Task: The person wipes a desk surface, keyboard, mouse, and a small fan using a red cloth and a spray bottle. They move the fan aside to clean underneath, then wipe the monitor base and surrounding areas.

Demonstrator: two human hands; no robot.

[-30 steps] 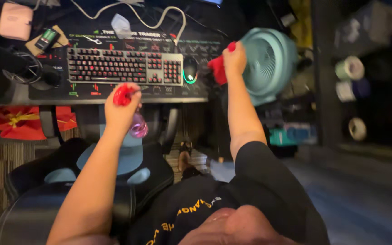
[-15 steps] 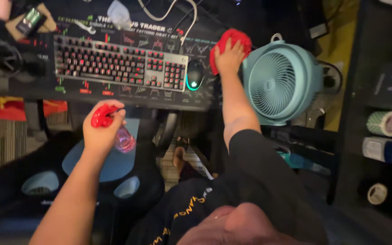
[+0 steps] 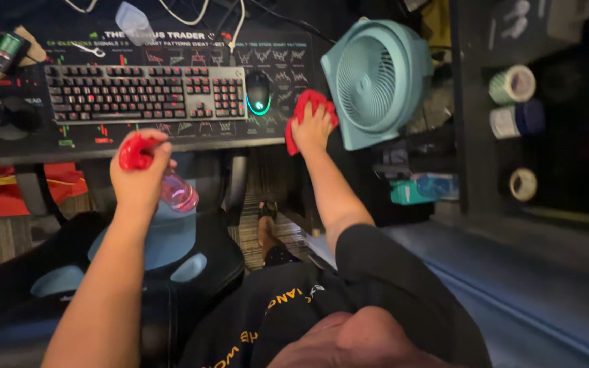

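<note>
on the desk mat (image 3: pixel 172 136), right hand (image 3: pixel 311 129) presses red cloth (image 3: pixel 306 102).

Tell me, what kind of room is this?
It looks like a computer desk corner at home or in an office. There is a keyboard with red lit keys, a glowing mouse on a dark desk mat, a desk chair, and a light blue fan.

- Keyboard (image 3: pixel 141 93) lies upper left on the desk mat (image 3: pixel 172 41).
- Mouse (image 3: pixel 258 93) sits just right of it.
- Fan (image 3: pixel 375 78) stands further right.
- Tape rolls (image 3: pixel 512 84) occupy the far right.
</note>
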